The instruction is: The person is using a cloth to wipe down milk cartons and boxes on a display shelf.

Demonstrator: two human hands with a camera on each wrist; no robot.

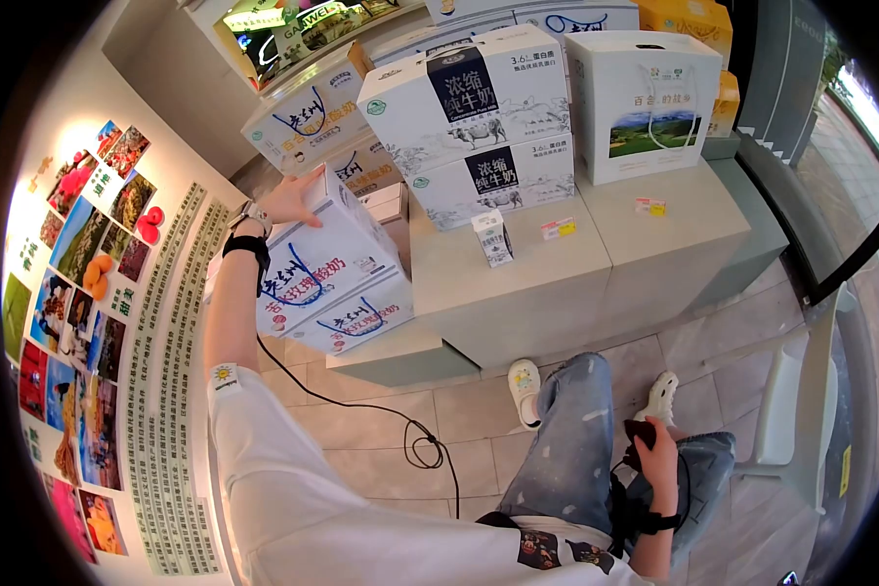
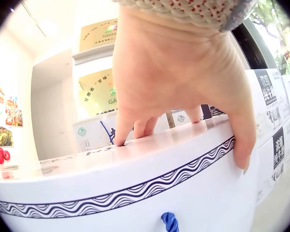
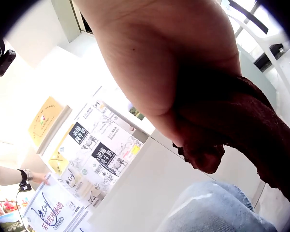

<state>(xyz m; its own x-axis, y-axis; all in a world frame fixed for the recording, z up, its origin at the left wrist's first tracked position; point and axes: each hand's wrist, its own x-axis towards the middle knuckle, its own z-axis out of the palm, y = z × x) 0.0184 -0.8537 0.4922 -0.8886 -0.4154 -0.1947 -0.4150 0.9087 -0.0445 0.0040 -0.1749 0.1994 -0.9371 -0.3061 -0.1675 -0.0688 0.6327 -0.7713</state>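
Observation:
My left hand [image 1: 291, 200] rests on the top of a white box [image 1: 347, 244] with a blue cord handle, at the left end of the display. In the left wrist view the fingers of that hand [image 2: 179, 72] are spread with the tips on the box's top [image 2: 106, 164], and the thumb lies over its edge. Low at the right, by the knee, my right hand [image 1: 661, 464] grips a dark thing [image 1: 641, 433]. The right wrist view shows it as dark red cloth [image 3: 251, 121], bunched in the hand [image 3: 150, 53]; its fingers are mostly hidden.
Stacked milk cartons [image 1: 479, 127], a small carton [image 1: 492, 238] and a white gift bag [image 1: 645, 107] stand on the grey counter [image 1: 518, 273]. A printed wall panel [image 1: 166, 342] is at the left, a pale chair [image 1: 801, 391] at the right. A black cable [image 1: 381, 405] trails across the floor.

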